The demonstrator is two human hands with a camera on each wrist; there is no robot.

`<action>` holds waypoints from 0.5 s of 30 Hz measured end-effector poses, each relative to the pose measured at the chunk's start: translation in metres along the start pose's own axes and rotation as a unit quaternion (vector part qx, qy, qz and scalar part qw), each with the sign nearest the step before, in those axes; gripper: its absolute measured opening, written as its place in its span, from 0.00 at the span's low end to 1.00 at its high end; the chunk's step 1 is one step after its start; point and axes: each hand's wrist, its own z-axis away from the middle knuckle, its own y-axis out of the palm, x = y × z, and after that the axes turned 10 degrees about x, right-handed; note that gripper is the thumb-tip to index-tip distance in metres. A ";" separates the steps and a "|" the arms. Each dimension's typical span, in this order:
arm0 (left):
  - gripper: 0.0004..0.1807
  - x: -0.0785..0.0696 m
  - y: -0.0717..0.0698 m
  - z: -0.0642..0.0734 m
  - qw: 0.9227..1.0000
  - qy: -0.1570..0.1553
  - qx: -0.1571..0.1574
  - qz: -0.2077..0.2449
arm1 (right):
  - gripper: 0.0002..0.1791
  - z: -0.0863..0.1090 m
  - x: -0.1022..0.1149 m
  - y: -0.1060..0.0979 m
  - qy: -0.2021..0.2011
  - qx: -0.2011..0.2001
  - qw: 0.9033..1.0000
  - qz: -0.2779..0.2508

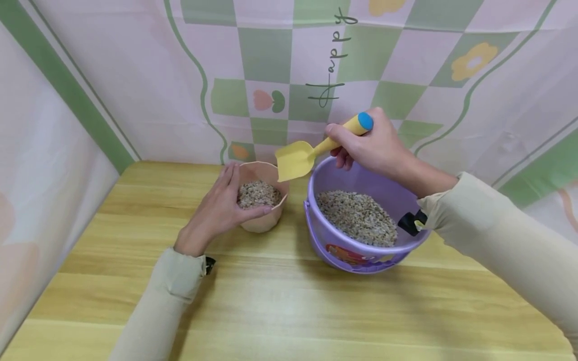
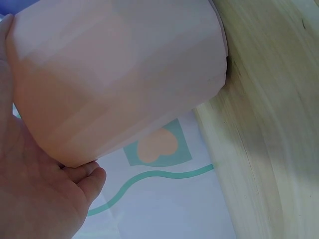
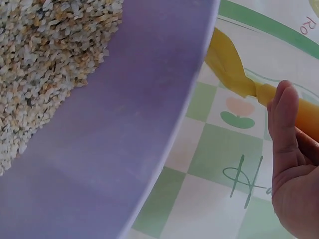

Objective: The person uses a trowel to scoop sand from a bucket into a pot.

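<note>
My left hand (image 1: 219,205) holds a peach-coloured pot (image 1: 262,222) on the table, its thumb along the near rim and fingers at the far left side. Small gravel (image 1: 258,193) partly fills the pot. Between the pot and a purple bucket (image 1: 340,176), my right hand (image 1: 377,148) grips a yellow toy shovel (image 1: 295,161) by its blue-tipped handle. The shovel's blade hangs over the pot's right rim and shows no gravel on it. In the right wrist view, the fingers wrap the handle (image 3: 308,117) beyond the bucket wall. More gravel (image 1: 358,218) lies inside the bucket.
The wooden table (image 1: 271,311) carries both containers near its back edge. Behind it hangs a checked green and white cloth (image 1: 266,55) with printed lettering. The bucket's purple handle (image 1: 325,255) hangs down along its front.
</note>
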 end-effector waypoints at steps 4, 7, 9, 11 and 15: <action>0.73 -0.001 0.000 0.001 1.000 -0.002 0.000 0.002 | 0.19 0.005 0.000 -0.004 -0.008 -0.004 1.000 -0.021; 0.72 -0.002 0.000 0.001 1.000 -0.002 0.001 0.005 | 0.19 0.008 -0.001 -0.008 -0.010 -0.013 0.999 -0.043; 0.72 -0.002 0.000 0.000 1.000 -0.001 0.001 0.006 | 0.19 0.011 -0.001 -0.010 -0.012 -0.023 0.998 -0.054; 0.72 -0.002 0.000 0.001 1.000 0.002 -0.001 0.006 | 0.18 0.014 -0.001 -0.014 -0.015 -0.033 0.997 -0.062; 0.72 -0.002 0.001 0.001 1.000 0.009 -0.008 0.002 | 0.19 0.021 -0.002 -0.022 -0.020 -0.044 0.996 -0.074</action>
